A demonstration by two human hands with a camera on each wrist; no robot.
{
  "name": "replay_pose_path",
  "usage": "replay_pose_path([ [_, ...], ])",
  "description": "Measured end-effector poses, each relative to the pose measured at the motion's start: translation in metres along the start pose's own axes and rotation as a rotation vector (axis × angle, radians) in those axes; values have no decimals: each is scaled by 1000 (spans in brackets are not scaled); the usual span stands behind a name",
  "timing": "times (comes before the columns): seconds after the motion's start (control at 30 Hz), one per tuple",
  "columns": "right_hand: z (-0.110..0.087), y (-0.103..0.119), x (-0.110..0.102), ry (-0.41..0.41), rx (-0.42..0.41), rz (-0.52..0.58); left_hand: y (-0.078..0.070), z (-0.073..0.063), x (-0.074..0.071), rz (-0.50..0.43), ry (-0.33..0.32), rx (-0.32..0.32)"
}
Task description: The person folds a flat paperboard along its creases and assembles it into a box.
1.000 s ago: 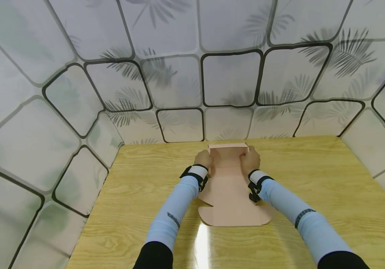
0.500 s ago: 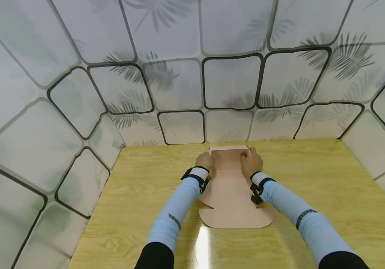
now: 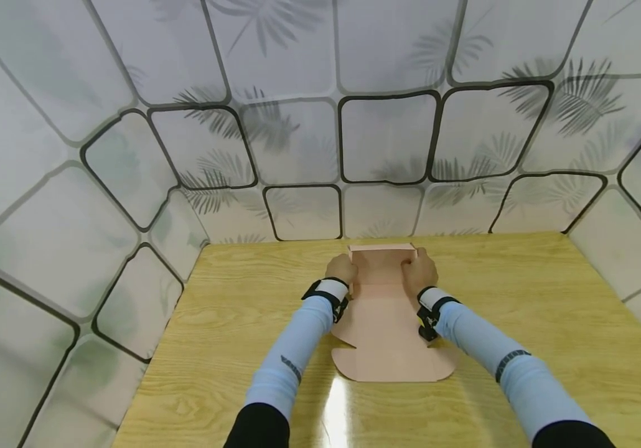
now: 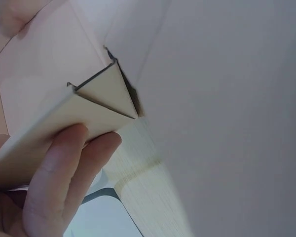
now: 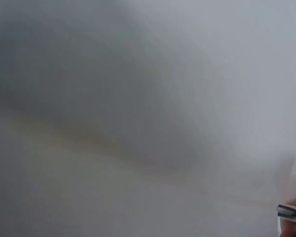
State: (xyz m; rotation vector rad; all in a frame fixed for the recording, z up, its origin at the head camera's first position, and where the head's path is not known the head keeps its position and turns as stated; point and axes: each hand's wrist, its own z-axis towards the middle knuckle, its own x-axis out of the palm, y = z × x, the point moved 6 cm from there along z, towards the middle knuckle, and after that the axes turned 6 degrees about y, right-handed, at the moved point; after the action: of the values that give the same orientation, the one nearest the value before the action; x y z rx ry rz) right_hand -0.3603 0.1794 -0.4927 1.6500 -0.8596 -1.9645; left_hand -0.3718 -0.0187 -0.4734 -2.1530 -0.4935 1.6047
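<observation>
Left hand: grips the far left side of the cardboard; the left hand (image 3: 341, 269) has its fingers bent against the outer face of a raised wall.
Right hand: grasps the far right side of the same piece; the right hand (image 3: 420, 274) has its thumb over the edge, and its own wrist view is mostly a pale blur.
Cardboard: a smooth, matte, pinkish-tan cut sheet, the cardboard (image 3: 384, 336) lies between the forearms, from the far middle of the table toward the near side.
Far end: the sides and a narrow strip stand folded up, making a shallow trough; a crease crosses the sheet just nearer.
Near end: flat, with rounded outer corners and a notch at the left.
Folded wall: in the left wrist view, the folded wall (image 4: 49, 123) is doubled over, with crisp dark-lined edges and a triangular facet at its tip.
Wrists: white bands with black straps (image 3: 328, 289) and small black devices.
Sleeves: stretchy light-blue fabric sleeves (image 3: 289, 348), black cuffs toward the person.
Sleeve print: a dark mark on each, too small to read.
Table: yellowish wood grain on the table (image 3: 231, 311), glossy near the middle.
Wall covering: pale wall covering (image 3: 298, 143) printed with rounded dark-outlined panels and grey fern-like leaves.
</observation>
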Motion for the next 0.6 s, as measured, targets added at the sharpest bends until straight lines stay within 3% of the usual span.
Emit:
replay_pose_path([
  [0.2,-1,1,0,-25,-13,76,-4,-10,-6,28,-54,34],
  [0.33,-1,0,-1,23,-54,88,-1,0,0,-18,6,9],
  [0.37,0,-1,-1,59,-65,88,4,9,5,-29,29,3],
  [0.43,0,-4,1,166,-68,129,15,34,20,-6,2,21],
  [0.53,-3,-7,4,362,-46,286,42,83,52,24,-50,91],
  [0.6,-7,-7,6,496,-29,422,57,108,70,20,-62,123],
])
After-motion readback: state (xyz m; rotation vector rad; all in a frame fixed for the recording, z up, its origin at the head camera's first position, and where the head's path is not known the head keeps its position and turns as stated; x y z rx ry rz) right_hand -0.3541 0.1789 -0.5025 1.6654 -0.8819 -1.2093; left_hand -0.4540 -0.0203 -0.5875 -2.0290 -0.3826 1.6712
